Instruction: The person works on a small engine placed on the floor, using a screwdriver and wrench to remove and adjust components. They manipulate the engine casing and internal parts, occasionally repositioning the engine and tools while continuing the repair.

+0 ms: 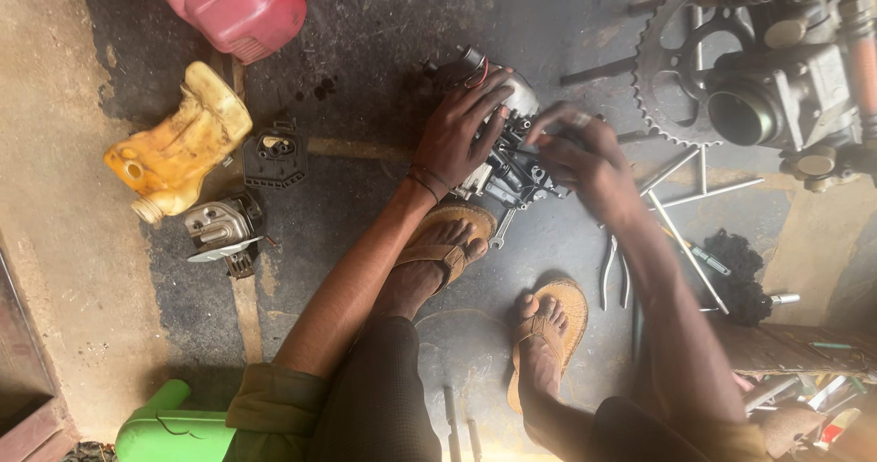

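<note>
The person sits low over a stained concrete floor [365, 24], both hands on a small engine block [507, 165] that lies on the floor just ahead of the sandalled left foot [448, 243]. The left hand [461, 129] rests flat on top of the block, its fingers [489, 92] spread and draped over the upper housing, near a red wire. The right hand [580, 152] is at the block's right side; its fingers are curled together around something small against the metal, though the blur hides what they pinch. The right foot [548, 325], also in a sandal, lies nearer the body. Pliers [614, 275] lie on the floor just right of the block, beside thin metal rods [690, 243]. To the left, well apart, sit a yellow plastic tank [178, 142], a black cover [274, 156] and a finned cylinder part [224, 229]. A red plastic shroud [237, 5] lies at the top, and a large sprocket [681, 60] on another engine at upper right.
</note>
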